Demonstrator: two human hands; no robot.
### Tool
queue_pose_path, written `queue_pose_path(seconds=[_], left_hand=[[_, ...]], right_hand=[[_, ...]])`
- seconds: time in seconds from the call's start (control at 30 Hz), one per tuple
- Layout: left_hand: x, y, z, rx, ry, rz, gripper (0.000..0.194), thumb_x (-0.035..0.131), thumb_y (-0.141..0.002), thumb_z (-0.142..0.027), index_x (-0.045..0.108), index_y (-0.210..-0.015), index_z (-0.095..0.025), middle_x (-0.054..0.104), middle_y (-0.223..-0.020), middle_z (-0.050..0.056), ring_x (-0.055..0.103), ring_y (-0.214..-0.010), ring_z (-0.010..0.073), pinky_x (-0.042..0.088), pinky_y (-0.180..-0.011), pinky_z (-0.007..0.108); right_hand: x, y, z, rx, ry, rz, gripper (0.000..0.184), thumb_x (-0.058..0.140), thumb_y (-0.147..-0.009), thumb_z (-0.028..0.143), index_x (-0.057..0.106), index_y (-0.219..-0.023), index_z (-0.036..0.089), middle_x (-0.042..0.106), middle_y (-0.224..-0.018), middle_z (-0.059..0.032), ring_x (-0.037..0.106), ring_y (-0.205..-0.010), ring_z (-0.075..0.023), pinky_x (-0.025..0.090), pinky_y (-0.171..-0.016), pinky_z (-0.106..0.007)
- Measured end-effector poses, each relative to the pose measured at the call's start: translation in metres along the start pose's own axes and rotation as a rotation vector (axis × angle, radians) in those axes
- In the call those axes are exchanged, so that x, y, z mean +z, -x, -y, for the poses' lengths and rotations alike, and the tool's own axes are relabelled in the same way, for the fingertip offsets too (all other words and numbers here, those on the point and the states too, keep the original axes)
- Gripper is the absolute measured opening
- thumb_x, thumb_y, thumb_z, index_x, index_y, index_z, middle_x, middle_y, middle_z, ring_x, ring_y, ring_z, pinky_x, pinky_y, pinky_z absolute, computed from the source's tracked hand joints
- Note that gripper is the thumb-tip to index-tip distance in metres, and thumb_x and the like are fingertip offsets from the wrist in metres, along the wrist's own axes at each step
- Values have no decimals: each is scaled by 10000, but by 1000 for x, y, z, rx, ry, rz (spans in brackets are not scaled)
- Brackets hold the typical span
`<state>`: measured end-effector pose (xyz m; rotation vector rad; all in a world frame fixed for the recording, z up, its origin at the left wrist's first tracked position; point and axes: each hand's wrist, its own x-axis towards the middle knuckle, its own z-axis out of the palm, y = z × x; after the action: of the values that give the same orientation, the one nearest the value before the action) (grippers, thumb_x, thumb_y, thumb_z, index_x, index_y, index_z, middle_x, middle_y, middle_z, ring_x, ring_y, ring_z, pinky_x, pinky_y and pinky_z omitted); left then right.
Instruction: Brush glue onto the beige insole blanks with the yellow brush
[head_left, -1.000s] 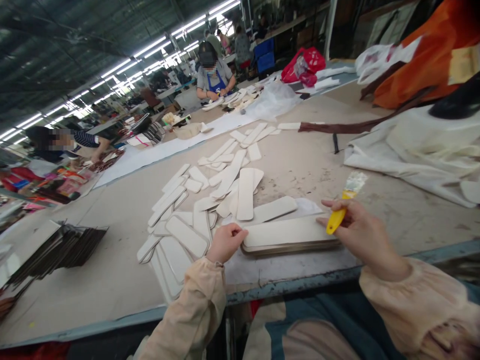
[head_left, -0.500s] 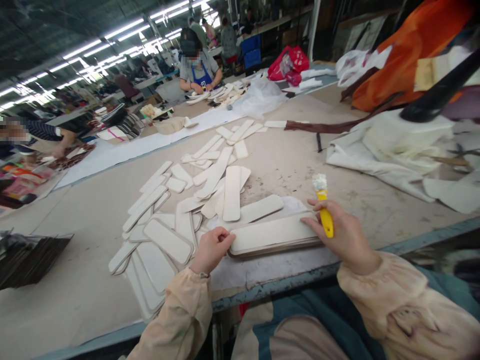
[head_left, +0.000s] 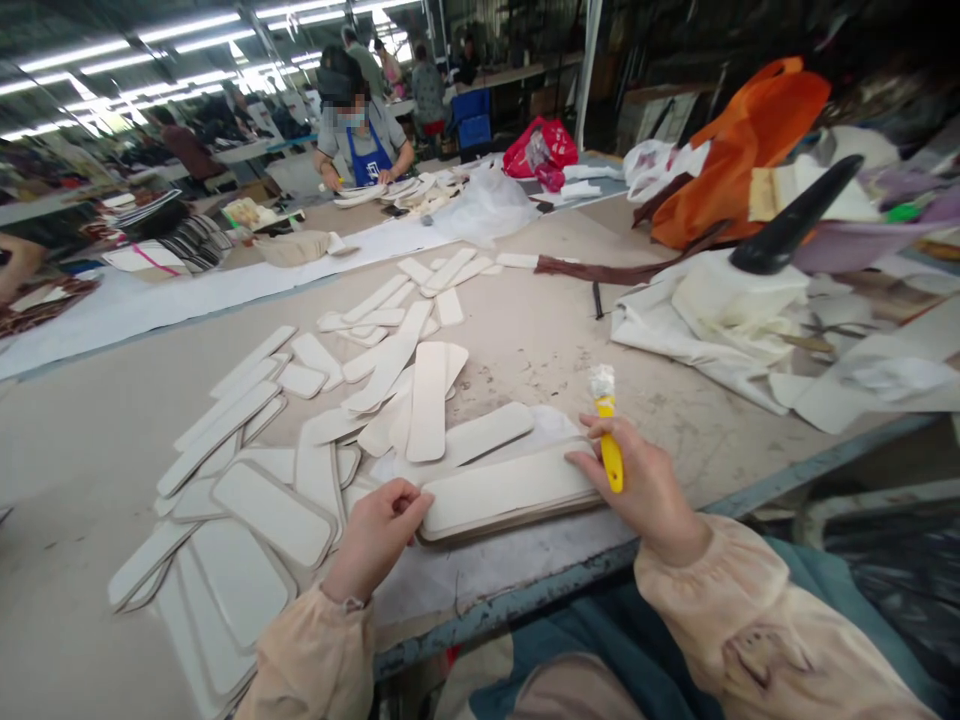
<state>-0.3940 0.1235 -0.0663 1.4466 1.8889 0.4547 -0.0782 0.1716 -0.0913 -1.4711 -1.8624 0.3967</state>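
Observation:
A stack of long cream rounded panels (head_left: pixel 510 490) lies near the table's front edge. My left hand (head_left: pixel 379 535) is curled with its fingers pinched on the stack's left end. My right hand (head_left: pixel 637 485) rests on the stack's right end and grips a yellow-handled brush (head_left: pixel 609 440), whose white bristles point away from me. Many more cream panels (head_left: pixel 337 400) lie spread over the table behind and to the left of the stack.
White cloth (head_left: pixel 712 310), a black handle (head_left: pixel 791 220) and an orange bag (head_left: pixel 742 135) crowd the right side. A long white sheet (head_left: pixel 187 290) runs along the far left. A person in a blue apron (head_left: pixel 360 145) works at the far end. The table's metal edge (head_left: pixel 525 590) is close to me.
The view has swung right, so everything has slid left in the picture. The brush has turned from tilted right to pointing almost straight away. Both hands have stayed on the ends of the stack.

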Motion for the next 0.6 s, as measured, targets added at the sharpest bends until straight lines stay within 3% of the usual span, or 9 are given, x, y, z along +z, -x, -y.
queue_pose_path(seconds=[0.27,0.4,0.5,0.6], left_hand=[[1,-4,2,-15,0,41,353,505,-774,-547,550,-702,-205,552,-503,-48,537,-491,146,379,-524,239],[1,-5,0,-25,-16,44,360,505,-765,-556,550,-694,-206,546,-488,-47,530,-487,148,380,-532,241],[1,-4,-2,-37,-20,50,378,509,-747,-577,540,-673,-208,542,-483,-46,524,-479,149,377,-528,243],[0,-3,-2,-43,-51,44,406,497,-737,-605,531,-648,-211,527,-464,-45,522,-480,155,373,-535,249]], right_hand=[[2,-1,-1,19,-5,-1,248,617,-817,328,478,-1005,243,660,-1078,-59,642,-980,-243,532,-770,-358],[1,-2,-4,-9,45,-8,271,619,-815,282,477,-1042,240,654,-1080,-62,660,-886,-230,538,-754,-363],[-1,-3,0,-95,133,-39,195,577,-845,239,492,-1019,226,643,-1105,-89,639,-917,-240,525,-790,-393],[-2,4,17,-226,155,-8,92,529,-875,215,512,-965,206,595,-1201,-124,567,-1088,-242,449,-950,-434]])
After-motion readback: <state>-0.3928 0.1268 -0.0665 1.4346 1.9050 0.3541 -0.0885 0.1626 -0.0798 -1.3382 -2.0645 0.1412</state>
